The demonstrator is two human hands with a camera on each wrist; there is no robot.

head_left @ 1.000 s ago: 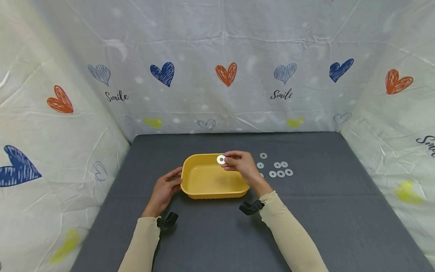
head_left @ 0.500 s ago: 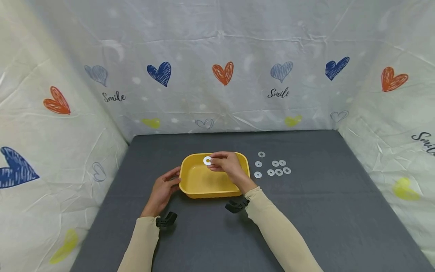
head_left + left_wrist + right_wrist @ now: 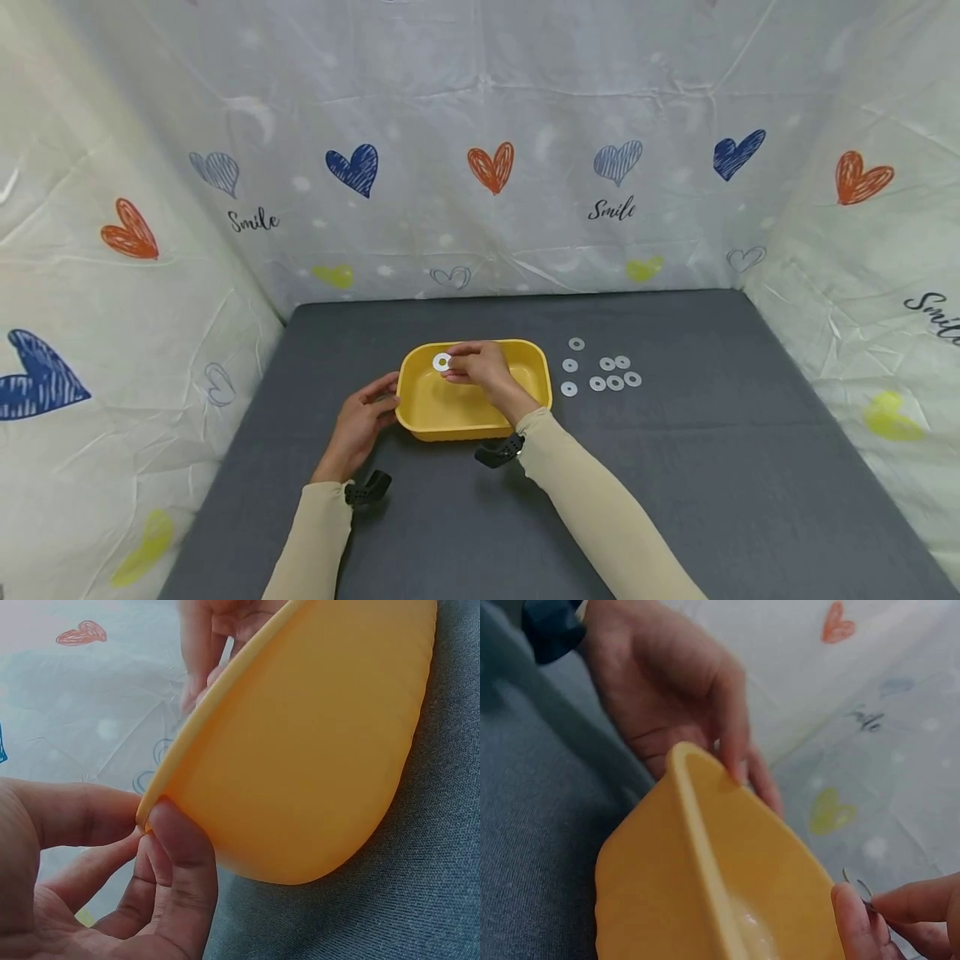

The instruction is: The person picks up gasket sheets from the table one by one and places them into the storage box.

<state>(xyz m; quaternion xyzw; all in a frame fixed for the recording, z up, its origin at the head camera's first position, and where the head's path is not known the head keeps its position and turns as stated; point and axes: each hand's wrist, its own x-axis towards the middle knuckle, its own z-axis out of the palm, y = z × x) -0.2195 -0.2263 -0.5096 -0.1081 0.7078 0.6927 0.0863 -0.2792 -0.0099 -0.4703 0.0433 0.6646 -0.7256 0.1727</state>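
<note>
Table: dark grey, coarsely woven on top, a faint crease running side to side.
Back wall: greyish-white, fold-lined, standing behind the table's far edge.
Upper hearts: five in a row on the back wall, striped pale blue, dark blue, orange, pale blue, dark blue.
Lettering: "Smile" in black, twice below that row.
Lower hearts: yellow and outlined, just above the far edge.
Left wall: whitish, wrinkled, beyond the left edge; orange, blue, outlined and yellow hearts.
Right wall: whitish, creased, beyond the right edge; orange and yellow hearts, more lettering, cut off.
Light: soft; shadows on the table faint.
</note>
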